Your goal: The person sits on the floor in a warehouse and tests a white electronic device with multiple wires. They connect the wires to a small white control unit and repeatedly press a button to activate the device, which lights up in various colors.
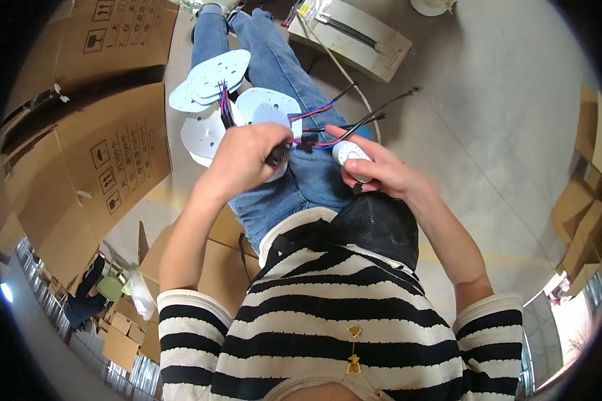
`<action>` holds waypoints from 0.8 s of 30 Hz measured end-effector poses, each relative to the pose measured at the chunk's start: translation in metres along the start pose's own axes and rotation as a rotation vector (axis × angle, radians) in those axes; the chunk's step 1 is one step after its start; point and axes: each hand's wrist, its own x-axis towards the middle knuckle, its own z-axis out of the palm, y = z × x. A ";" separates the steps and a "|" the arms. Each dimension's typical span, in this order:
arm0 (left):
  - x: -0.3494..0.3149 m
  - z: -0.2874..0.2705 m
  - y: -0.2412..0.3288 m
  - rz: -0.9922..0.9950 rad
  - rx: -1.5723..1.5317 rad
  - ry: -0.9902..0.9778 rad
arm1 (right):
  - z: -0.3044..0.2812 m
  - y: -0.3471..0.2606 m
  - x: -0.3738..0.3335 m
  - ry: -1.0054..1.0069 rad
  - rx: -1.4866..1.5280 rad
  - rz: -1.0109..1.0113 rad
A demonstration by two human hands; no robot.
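Note:
Over my lap, my left hand [246,155] is closed around a black ribbed piece [277,154], perhaps a connector; the fingers partly hide it. Opposite it, my right hand [389,175] grips a small white oval device [352,159] with marks on its face, the thumb pressed on it and the index finger stretched along the wires. Red, blue and black wires [322,142] run between the two hands. Thin white rounded plates [219,72] with holes lie on my legs past my left hand, and another white plate [269,100] has wire leads by it.
Large cardboard boxes [107,157] stand at the left. A beige metal case [351,37] with a black handle sits on the floor ahead, a cable [334,57] passing beside it. A black mesh pouch [378,227] is at my waist. More cardboard [582,227] is at the right.

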 end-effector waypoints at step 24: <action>0.011 -0.014 0.032 0.014 -0.586 0.290 | 0.046 0.012 0.026 0.158 -0.633 -0.329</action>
